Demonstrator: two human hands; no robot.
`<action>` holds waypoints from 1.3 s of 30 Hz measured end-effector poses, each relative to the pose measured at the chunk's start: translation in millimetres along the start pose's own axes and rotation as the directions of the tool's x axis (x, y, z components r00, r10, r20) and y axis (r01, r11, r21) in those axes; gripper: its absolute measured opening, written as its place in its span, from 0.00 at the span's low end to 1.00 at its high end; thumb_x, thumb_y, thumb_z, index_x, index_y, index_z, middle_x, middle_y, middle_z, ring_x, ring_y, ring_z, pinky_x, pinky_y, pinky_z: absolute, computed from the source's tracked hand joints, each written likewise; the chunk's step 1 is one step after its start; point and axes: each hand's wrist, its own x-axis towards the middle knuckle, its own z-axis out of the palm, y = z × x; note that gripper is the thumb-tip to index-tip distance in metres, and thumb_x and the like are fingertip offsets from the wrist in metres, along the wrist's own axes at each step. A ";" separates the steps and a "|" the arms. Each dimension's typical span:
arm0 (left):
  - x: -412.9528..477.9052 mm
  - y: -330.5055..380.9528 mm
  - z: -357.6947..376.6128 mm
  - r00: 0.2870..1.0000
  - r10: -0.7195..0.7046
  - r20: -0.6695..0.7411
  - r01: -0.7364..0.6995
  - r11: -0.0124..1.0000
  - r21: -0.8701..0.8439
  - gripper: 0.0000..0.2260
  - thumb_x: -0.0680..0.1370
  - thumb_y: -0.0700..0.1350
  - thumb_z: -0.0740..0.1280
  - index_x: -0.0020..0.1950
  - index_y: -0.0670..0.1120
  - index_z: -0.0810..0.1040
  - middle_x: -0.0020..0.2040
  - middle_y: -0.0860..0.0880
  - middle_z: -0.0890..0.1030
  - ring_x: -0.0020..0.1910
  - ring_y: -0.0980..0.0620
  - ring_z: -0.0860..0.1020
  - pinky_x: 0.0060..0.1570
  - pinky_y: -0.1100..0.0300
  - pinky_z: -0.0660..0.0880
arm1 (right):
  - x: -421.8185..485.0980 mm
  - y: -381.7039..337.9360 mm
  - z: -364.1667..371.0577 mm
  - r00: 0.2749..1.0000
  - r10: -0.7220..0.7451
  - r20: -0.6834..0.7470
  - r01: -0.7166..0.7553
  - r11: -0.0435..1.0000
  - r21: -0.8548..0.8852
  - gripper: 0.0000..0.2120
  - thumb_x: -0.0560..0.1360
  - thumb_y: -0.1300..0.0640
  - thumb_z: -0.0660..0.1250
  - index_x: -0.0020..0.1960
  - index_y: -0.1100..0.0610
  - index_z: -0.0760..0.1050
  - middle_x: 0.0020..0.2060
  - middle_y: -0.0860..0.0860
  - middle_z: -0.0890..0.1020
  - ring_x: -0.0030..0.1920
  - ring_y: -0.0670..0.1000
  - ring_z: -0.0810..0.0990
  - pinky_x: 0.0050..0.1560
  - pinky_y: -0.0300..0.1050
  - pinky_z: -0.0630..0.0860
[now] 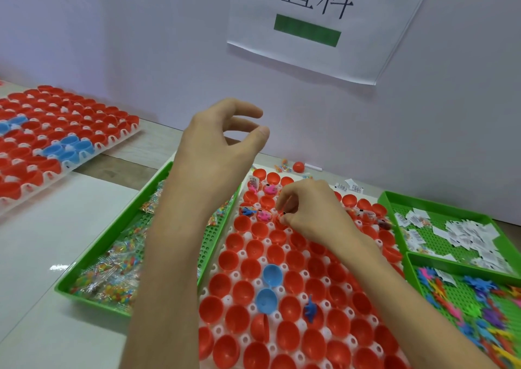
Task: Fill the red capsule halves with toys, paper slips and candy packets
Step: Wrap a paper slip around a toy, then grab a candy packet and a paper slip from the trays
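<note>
A white rack (242, 337) in front of me holds several red capsule halves (293, 306), two blue halves (272, 275) and a blue toy (311, 311). A few far halves hold pink toys (271, 190) and paper slips. My right hand (313, 213) hovers low over the far rows, its fingertips pinching a small item with a black mark above a red half. My left hand (220, 145) is raised above the rack's far left corner, fingers loosely curled, holding nothing.
A green tray of candy packets (112, 272) lies to the left. On the right, one green tray holds paper slips (473, 236), another colourful toys (479, 306). A second rack of filled red halves (50, 131) sits far left. A white wall with a paper sign (318, 21) stands behind.
</note>
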 end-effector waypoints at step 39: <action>5.1 -9.1 3.9 0.990 -0.007 0.141 -0.006 0.996 0.092 0.05 0.80 0.49 0.67 0.53 0.56 0.82 0.48 0.56 0.84 0.45 0.58 0.83 0.42 0.62 0.72 | 1.9 0.9 -0.1 0.998 -0.011 0.063 0.012 1.000 -0.007 0.07 0.72 0.62 0.76 0.44 0.49 0.84 0.41 0.44 0.83 0.41 0.41 0.81 0.46 0.37 0.80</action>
